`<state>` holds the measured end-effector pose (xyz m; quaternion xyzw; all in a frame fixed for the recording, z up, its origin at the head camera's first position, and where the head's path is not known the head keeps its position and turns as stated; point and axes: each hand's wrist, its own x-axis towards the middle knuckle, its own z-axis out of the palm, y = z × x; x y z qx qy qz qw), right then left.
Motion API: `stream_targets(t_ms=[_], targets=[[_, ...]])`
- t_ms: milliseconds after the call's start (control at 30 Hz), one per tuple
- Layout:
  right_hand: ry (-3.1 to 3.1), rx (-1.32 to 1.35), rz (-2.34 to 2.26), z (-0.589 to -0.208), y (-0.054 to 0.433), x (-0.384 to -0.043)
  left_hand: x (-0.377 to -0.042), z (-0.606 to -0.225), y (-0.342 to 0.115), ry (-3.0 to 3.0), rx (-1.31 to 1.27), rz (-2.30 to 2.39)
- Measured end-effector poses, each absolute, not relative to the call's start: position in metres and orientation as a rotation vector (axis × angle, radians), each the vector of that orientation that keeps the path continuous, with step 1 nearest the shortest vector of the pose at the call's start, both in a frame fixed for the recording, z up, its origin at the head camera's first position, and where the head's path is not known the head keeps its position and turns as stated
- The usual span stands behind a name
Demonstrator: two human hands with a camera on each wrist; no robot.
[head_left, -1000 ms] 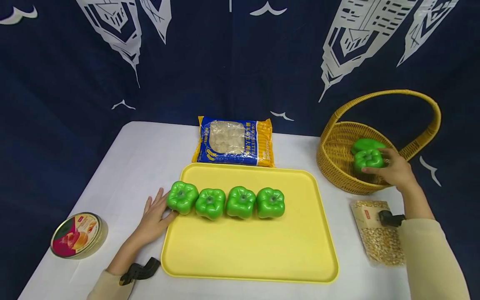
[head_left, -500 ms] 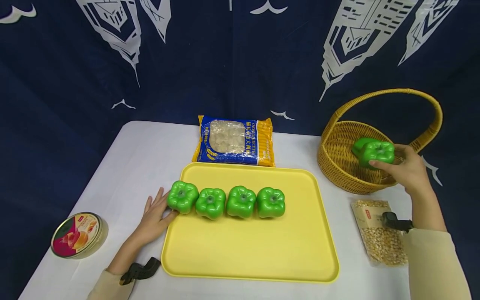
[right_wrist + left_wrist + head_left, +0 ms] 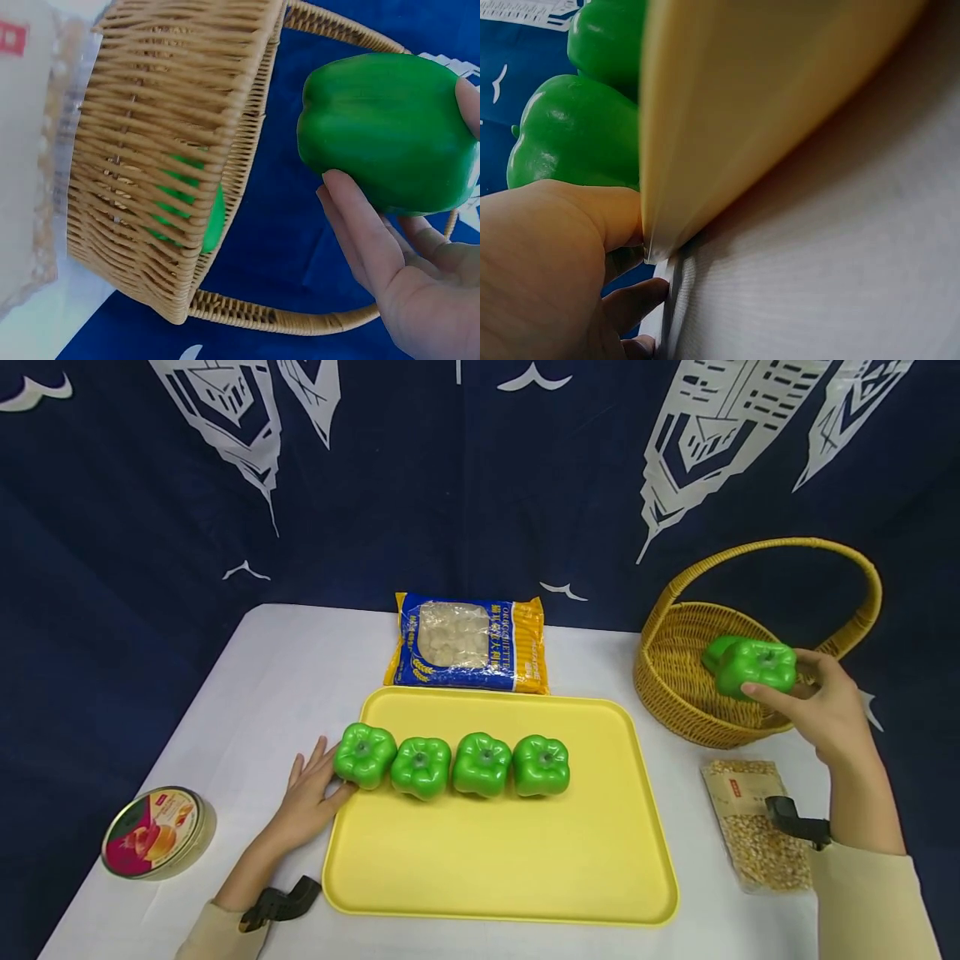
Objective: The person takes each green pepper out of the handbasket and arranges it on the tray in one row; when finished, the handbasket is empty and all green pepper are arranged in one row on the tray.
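Observation:
My right hand [image 3: 832, 706] grips a green bell pepper [image 3: 757, 668] between thumb and fingers, raised over the wicker basket [image 3: 675, 706]. In the right wrist view this held pepper [image 3: 382, 131] is outside the basket's rim, and another green pepper [image 3: 214, 221] shows inside through the weave. On the yellow tray [image 3: 502, 860] several green bell peppers [image 3: 482, 764] form a row across the upper half. My left hand [image 3: 303, 802] lies at the tray's left edge, fingers spread on the table, fingertips right at the leftmost pepper [image 3: 365, 755].
Behind the tray lies a blue and yellow pasta bag [image 3: 468, 643]. A round tin [image 3: 157, 832] stands at the left. Below the basket is a bag of grains [image 3: 757, 827], partly under my right wrist. The basket's tall handle [image 3: 810, 543] arches over its opening.
My right hand has lifted the pepper up from inside the basket and shifted slightly right, toward me. The left hand and the row of peppers have stayed still.

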<state>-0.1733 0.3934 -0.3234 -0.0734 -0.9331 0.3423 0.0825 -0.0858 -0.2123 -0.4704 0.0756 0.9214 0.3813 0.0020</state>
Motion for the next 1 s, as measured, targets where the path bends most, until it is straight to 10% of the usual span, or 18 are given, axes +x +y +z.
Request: stream_targets(t_ms=[1000], targets=[[-2.964, 0.396, 1.442, -0.374, 0.288, -0.125, -0.086, -0.472, -0.212, 2.901, 0.248, 1.182]])
